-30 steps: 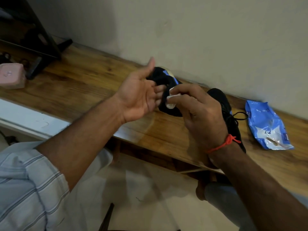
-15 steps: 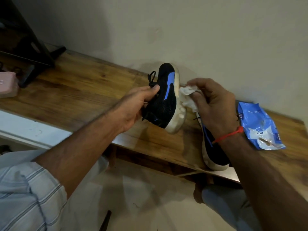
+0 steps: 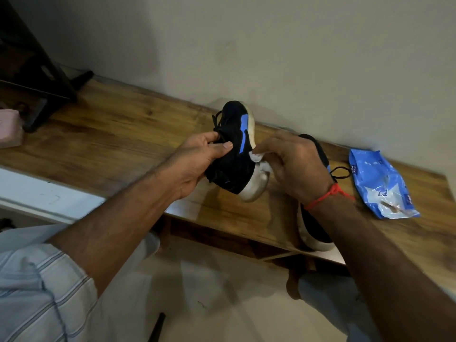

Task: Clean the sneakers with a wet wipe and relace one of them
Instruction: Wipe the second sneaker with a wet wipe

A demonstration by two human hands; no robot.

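Matt black knit-cloth sneaker (image 3: 234, 154) with smooth white foam sole. Crumpled white soft wipe (image 3: 256, 157). Glossy, grained brown wooden tabletop (image 3: 111, 124). Shiny crinkled blue plastic wipes pack (image 3: 380, 183).

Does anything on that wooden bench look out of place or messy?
Nothing looks spilled or broken. The second sneaker lies with its toe end past the front edge of the bench, so a nudge might tip it off. The wipes pack lies crumpled near the wall.
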